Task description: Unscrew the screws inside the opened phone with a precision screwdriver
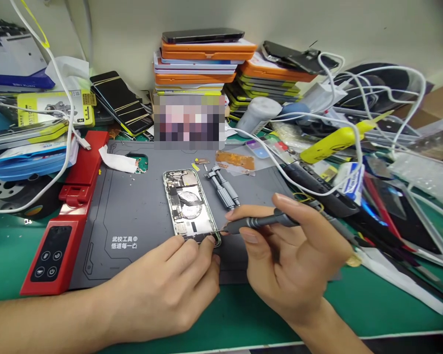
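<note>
An opened phone [201,189], its inner parts and a round coil bare, lies on the grey work mat [140,216]. My left hand [173,280] grips its lower end, fingertips along the bottom edge and on a dark part there. Pinched between thumb and fingers of my right hand [295,246] is a dark grey screwdriver [254,222]. Its thin tip meets the phone's lower right corner; the exact contact point is too small to make out. Just right of the phone lie two more grey screwdrivers [223,189], side by side.
A red tool [64,216] with a button panel borders the mat's left side. Behind stand stacked orange boxes [195,77] and a black phone [121,103]. A white cable [299,184] loops across the right-hand clutter, near a yellow bottle [334,142]. Orange tape [235,160] lies on the mat.
</note>
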`<state>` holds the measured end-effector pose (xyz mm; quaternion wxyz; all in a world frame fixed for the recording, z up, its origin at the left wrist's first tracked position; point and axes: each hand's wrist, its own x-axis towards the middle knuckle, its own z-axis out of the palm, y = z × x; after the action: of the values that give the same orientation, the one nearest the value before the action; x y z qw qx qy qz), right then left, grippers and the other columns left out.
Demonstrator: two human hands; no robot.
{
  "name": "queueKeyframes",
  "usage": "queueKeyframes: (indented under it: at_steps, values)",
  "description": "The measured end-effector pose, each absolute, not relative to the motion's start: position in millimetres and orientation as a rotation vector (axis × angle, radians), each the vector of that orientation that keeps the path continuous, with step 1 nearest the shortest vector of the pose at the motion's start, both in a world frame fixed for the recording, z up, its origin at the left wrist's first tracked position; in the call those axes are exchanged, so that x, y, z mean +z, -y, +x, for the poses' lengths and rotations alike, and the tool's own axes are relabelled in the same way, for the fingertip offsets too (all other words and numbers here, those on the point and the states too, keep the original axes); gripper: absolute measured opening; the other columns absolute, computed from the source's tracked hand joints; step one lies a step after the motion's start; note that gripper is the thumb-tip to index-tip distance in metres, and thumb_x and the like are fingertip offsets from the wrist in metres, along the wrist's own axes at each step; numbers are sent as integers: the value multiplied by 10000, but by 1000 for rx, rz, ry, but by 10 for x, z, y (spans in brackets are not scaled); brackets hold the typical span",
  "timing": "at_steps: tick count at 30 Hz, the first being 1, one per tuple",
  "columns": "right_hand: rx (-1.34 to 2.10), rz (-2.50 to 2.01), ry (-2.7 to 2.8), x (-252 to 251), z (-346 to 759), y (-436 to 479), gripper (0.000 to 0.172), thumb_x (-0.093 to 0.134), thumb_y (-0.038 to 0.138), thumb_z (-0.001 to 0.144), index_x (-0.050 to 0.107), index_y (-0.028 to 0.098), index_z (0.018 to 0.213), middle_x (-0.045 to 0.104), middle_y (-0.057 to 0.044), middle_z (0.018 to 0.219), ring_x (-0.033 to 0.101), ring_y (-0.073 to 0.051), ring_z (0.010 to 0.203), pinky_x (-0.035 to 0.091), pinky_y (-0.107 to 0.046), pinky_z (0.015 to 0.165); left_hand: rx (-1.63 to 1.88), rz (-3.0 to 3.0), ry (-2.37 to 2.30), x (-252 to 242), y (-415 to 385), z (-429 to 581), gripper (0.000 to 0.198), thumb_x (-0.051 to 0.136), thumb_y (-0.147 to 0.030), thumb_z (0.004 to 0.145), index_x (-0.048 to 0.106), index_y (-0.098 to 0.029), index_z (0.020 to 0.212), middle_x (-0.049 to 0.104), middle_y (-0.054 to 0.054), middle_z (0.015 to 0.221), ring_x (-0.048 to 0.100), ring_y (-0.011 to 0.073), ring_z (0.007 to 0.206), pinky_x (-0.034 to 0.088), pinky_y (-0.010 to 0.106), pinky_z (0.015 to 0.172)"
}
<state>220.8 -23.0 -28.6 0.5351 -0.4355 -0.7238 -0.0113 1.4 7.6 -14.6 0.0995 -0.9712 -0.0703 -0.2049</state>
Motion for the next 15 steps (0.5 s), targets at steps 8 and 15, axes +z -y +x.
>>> queueKeyframes:
  at_steps: [8, 15]
  values:
    - [0, -997, 1754, -317, 2222, 224, 751, 627, -1, 937, 409, 264, 1605, 659, -86, 1125, 752, -182, 914, 706, -315, 712, -624, -2859, 205, -153, -81, 18, 326, 657, -262, 1038, 732, -20, 1241, 728, 260, 1291, 719, 306, 1003, 597, 400, 829]
    - [16, -1012, 1738, -310, 2224, 236, 721, 649, 14, 934, 441, 250, 1582, 701, -78, 1085, 765, -182, 891, 706, -310, 706, -607, -2860, 197, -144, -81, 10, 336, 656, -264, 1038, 726, -17, 1254, 728, 259, 1294, 719, 307, 1011, 593, 397, 820]
